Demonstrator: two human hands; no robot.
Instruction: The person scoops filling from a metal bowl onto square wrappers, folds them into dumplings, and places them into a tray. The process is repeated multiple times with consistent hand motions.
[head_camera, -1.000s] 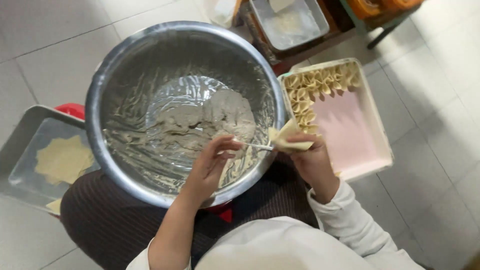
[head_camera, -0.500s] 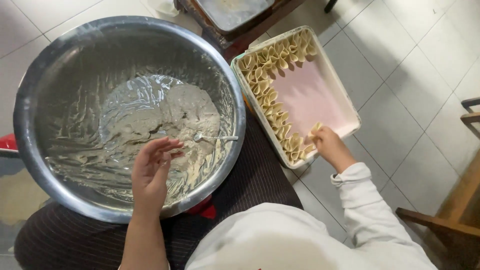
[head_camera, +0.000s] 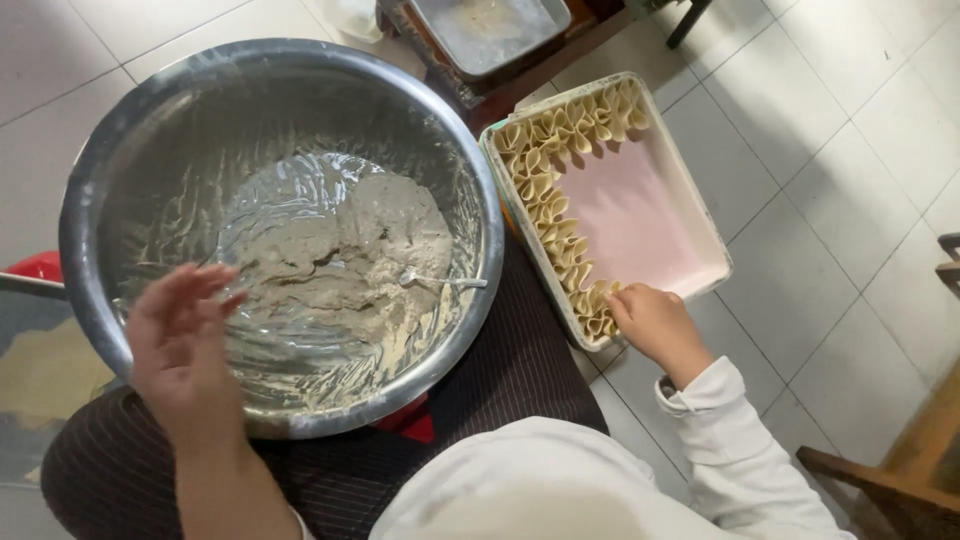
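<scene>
From the head view we look straight down on a wide, round steel bowl (head_camera: 280, 230) resting on our lap, its inner wall smeared with pale streaks and its bottom holding a lumpy grey-beige filling (head_camera: 340, 260) over crinkled clear film. A small metal spoon (head_camera: 445, 281) lies in the filling toward the bowl's right side, touched by neither hand. Our left hand (head_camera: 180, 340) hovers over the near left rim of the bowl, fingers loosely spread and empty, a little blurred. Our right hand (head_camera: 655, 325) sits at the near corner of a shallow rectangular white tray (head_camera: 700, 215) with a pink liner, fingers curled down onto the last of the folded dumplings (head_camera: 550, 200); we cannot tell whether it grips one or only touches it. The dumplings are pale yellow, ruffled and pinched, packed in a row along the tray's far edge and down its left side, leaving most of the pink floor bare. The tray lies on the floor just beside the bowl, nearly touching its rim. Beneath us is a dark pinstriped apron (head_camera: 520, 370), and a white sleeve (head_camera: 740, 450) covers the right arm. The floor (head_camera: 830, 160) is pale square tile, open to the right of the tray. A second metal tray (head_camera: 490, 30) stands beyond the bowl, and a wooden chair edge (head_camera: 890, 480) shows at lower right.
</scene>
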